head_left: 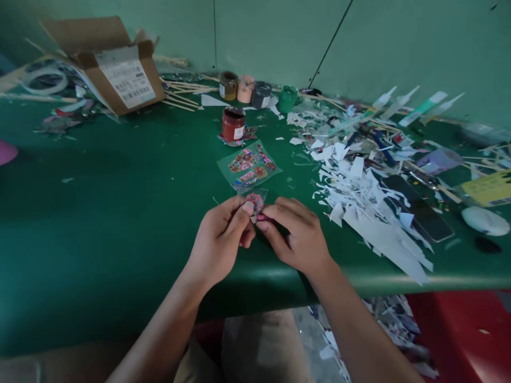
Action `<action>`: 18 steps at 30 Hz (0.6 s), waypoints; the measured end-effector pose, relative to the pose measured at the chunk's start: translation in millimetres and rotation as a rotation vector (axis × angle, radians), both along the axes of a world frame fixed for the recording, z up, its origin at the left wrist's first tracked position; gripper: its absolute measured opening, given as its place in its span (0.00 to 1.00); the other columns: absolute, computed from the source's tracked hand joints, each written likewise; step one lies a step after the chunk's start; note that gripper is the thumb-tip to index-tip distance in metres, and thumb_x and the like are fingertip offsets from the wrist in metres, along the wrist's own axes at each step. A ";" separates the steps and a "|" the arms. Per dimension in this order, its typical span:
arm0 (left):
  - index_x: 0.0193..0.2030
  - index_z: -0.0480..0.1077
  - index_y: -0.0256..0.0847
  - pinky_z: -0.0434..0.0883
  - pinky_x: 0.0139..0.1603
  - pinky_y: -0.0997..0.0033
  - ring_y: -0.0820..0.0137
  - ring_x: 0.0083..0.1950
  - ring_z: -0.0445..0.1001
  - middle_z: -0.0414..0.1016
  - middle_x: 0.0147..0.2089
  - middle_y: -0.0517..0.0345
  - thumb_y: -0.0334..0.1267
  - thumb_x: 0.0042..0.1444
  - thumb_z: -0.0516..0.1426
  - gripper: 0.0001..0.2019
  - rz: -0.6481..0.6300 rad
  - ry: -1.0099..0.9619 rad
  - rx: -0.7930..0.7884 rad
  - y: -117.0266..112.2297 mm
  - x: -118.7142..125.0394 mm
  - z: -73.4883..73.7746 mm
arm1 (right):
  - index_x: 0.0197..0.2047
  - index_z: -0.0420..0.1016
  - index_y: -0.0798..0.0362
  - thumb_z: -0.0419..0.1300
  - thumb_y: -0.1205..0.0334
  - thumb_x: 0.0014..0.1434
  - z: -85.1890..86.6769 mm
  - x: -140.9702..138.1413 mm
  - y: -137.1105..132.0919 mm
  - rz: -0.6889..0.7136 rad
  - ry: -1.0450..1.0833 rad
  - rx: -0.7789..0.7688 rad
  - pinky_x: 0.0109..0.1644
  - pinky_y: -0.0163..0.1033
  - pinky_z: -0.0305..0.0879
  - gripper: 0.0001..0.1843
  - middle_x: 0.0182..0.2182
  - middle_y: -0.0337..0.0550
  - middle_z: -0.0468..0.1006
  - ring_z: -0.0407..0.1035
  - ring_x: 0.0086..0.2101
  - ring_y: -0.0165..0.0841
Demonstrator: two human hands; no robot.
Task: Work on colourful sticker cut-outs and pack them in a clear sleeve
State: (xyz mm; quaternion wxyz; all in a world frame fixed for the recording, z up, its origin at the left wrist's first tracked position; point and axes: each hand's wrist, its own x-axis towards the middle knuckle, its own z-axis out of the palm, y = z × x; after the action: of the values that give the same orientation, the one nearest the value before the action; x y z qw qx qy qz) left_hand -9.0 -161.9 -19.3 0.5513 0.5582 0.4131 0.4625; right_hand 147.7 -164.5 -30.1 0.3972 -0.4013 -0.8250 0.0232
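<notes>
My left hand (223, 239) is closed, its thumb pressing on a small piece of clear film with a round, multicoloured pattern (254, 202). Close against its lower right edge, my right hand (295, 229) pinches a small pink piece (262, 217) between thumb and forefinger. Whether this pink piece is part of the patterned film I cannot tell. Just beyond my fingers lies a clear sheet (223, 162) with several colourful patterned shapes on it. Behind that stands an open jar of dark red paint (232, 126) on patterned scraps.
White paper scraps (355, 186) heap up on the right, beside a dark phone (419, 207) and a white oval object (485, 221). Capped tubes (423, 109) lie behind. Paint jars (261, 94), wooden sticks (179, 93) and an open cardboard box (120, 74) line the back.
</notes>
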 end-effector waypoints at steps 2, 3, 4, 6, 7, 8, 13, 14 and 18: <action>0.27 0.64 0.41 0.59 0.22 0.75 0.77 0.19 0.60 0.62 0.17 0.65 0.42 0.62 0.52 0.13 0.001 0.011 0.006 -0.1 0.2 0.9 | 0.38 0.72 0.50 0.52 0.61 0.66 -0.2 -0.2 -0.5 -0.020 0.002 0.003 0.31 0.39 0.62 0.09 0.26 0.41 0.72 0.64 0.27 0.33; 0.26 0.64 0.41 0.59 0.22 0.75 0.77 0.19 0.60 0.62 0.17 0.66 0.41 0.62 0.52 0.13 0.000 0.012 0.007 0.0 0.2 1.5 | 0.38 0.72 0.50 0.52 0.61 0.66 -0.4 -0.3 -0.5 -0.027 0.005 0.006 0.31 0.39 0.62 0.08 0.26 0.41 0.73 0.64 0.26 0.33; 0.26 0.64 0.41 0.59 0.22 0.75 0.77 0.18 0.60 0.62 0.16 0.66 0.41 0.62 0.51 0.13 -0.001 0.011 0.006 0.1 0.3 2.0 | 0.38 0.72 0.50 0.52 0.61 0.66 -0.7 -0.5 -0.5 -0.034 0.010 0.008 0.31 0.39 0.62 0.08 0.26 0.41 0.73 0.65 0.27 0.33; 0.26 0.64 0.41 0.59 0.21 0.75 0.76 0.18 0.60 0.62 0.16 0.65 0.41 0.62 0.51 0.13 -0.002 0.005 0.001 0.2 0.2 2.8 | 0.38 0.72 0.49 0.52 0.62 0.66 -1.4 -0.9 -0.3 -0.043 0.014 0.017 0.32 0.39 0.63 0.08 0.27 0.41 0.75 0.66 0.27 0.33; 0.26 0.64 0.41 0.59 0.21 0.75 0.76 0.18 0.60 0.62 0.16 0.65 0.42 0.61 0.52 0.14 0.000 0.001 -0.003 0.2 0.2 3.0 | 0.39 0.72 0.49 0.52 0.62 0.66 -1.7 -1.0 -0.2 -0.045 0.015 0.024 0.32 0.39 0.63 0.07 0.28 0.41 0.76 0.66 0.27 0.33; 0.26 0.64 0.41 0.59 0.21 0.74 0.76 0.18 0.60 0.62 0.16 0.65 0.42 0.61 0.52 0.14 0.003 -0.004 -0.007 0.2 0.2 3.2 | 0.39 0.72 0.49 0.53 0.62 0.66 -2.0 -1.0 0.0 -0.047 0.016 0.030 0.33 0.39 0.63 0.07 0.28 0.41 0.76 0.67 0.28 0.33; 0.25 0.65 0.41 0.59 0.21 0.73 0.76 0.17 0.60 0.62 0.16 0.64 0.45 0.59 0.53 0.14 0.005 -0.020 -0.031 0.0 0.4 3.7 | 0.39 0.73 0.50 0.53 0.62 0.66 -2.0 -0.8 0.5 -0.074 0.034 0.049 0.33 0.40 0.64 0.08 0.28 0.42 0.76 0.69 0.28 0.34; 0.25 0.65 0.41 0.59 0.21 0.73 0.75 0.17 0.60 0.62 0.16 0.64 0.45 0.59 0.53 0.14 0.003 -0.018 -0.033 0.0 0.3 3.8 | 0.39 0.73 0.50 0.52 0.62 0.66 -1.8 -0.8 0.6 -0.083 0.040 0.047 0.33 0.40 0.65 0.08 0.28 0.42 0.76 0.69 0.28 0.34; 0.26 0.66 0.41 0.59 0.20 0.74 0.75 0.17 0.60 0.62 0.16 0.64 0.44 0.59 0.52 0.13 0.001 -0.010 -0.034 0.0 -0.2 4.0 | 0.39 0.72 0.50 0.52 0.62 0.66 -1.7 -1.1 1.3 -0.106 0.066 0.040 0.33 0.40 0.65 0.08 0.27 0.42 0.76 0.69 0.28 0.35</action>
State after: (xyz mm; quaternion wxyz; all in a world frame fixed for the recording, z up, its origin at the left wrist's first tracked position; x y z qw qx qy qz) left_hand -9.2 -161.9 -15.3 0.5625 0.5463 0.4182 0.4585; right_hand 146.6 -163.3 -31.8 0.4328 -0.4357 -0.7892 -0.0010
